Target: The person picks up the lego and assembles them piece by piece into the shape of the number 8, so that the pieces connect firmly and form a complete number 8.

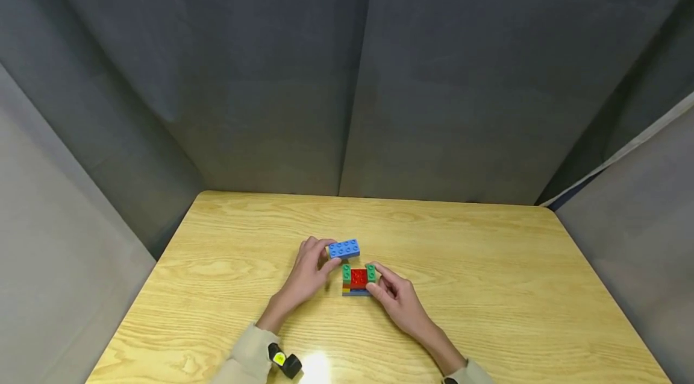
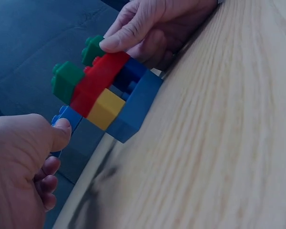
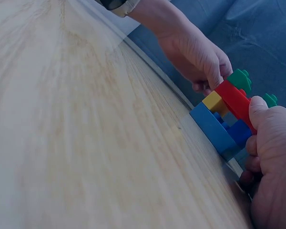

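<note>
A stack of toy bricks stands on the table: a blue brick point(image 2: 133, 119) at the bottom, a yellow brick point(image 2: 106, 109) and a dark blue brick above it, a red brick point(image 1: 358, 278) across them, and a green brick point(image 1: 346, 273) on each end of the top. My right hand point(image 1: 399, 304) pinches the stack's right end between thumb and fingers. Behind the stack, my left hand point(image 1: 310, 272) pinches a separate blue eight-stud brick point(image 1: 344, 249) by its left end, raised off the table. In the right wrist view that brick is hidden.
The wooden table point(image 1: 477, 263) has a far edge that meets a grey curtain point(image 1: 271, 100). Pale grey panels point(image 1: 49, 251) rise at the left and right. A black band with a yellow spot point(image 1: 279, 358) is on the left sleeve.
</note>
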A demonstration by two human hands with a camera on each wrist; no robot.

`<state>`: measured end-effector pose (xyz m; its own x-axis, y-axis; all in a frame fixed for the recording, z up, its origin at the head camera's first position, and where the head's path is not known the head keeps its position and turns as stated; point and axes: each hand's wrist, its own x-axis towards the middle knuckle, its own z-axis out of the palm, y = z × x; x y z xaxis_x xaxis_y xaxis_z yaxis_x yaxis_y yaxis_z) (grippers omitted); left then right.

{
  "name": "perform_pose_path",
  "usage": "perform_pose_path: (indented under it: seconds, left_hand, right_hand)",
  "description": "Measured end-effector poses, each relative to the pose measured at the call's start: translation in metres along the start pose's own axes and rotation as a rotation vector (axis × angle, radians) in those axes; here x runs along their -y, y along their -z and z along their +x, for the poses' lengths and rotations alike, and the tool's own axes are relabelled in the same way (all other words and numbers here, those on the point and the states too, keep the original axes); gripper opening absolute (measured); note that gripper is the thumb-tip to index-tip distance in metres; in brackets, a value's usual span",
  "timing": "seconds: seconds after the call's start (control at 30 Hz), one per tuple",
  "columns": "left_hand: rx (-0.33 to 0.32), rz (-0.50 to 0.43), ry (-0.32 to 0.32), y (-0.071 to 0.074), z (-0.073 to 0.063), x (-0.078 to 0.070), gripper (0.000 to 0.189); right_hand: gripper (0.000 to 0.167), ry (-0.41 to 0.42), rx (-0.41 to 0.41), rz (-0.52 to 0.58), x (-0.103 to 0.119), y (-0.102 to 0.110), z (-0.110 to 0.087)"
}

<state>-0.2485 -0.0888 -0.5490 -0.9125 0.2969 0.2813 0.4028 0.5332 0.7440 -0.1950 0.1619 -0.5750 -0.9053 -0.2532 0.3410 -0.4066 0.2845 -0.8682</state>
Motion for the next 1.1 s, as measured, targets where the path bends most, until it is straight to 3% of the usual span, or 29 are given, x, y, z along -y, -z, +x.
perform_pose_path:
  seconds: [0.3, 0.63, 1.1]
  left_hand:
    - [-0.003, 0.017, -0.015, 0.01, -0.006, -0.011, 0.037]
    - [0.039, -0.012, -0.01, 0.019, -0.007, -0.037, 0.038]
    - [0.083, -0.026, -0.07, 0.015, -0.008, -0.042, 0.039]
  right_hand:
    - [0.048, -0.012, 0.01, -0.044, 0.0, 0.0, 0.0]
    - [0.051, 0.0, 0.002, -0.086, 0.001, 0.002, 0.0]
    - [0.052, 0.026, -0.007, -0.085, -0.002, 0.001, 0.0]
